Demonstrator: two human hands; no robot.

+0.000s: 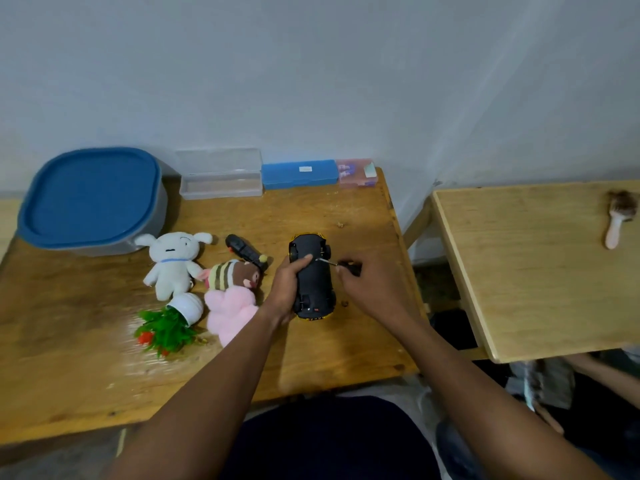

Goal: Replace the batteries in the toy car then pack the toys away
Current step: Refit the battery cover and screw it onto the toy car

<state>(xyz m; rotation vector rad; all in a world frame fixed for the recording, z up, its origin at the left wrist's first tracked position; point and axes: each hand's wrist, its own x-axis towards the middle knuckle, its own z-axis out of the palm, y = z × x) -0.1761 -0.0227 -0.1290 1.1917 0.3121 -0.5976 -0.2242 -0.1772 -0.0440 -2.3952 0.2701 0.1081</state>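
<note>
Fingers of the left hand grip the upturned toy car, centre frame; the right hand pinches a screwdriver against it.

Left of the upturned toy car, plush toys and a black controller crowd the wooden table, while bare wood lies open in front of it and behind it, up to the boxes.

A plain pale grey wall backs a worn brown wooden table, and across a narrow dark gap at its right edge stands a second, lighter wooden table.
</note>
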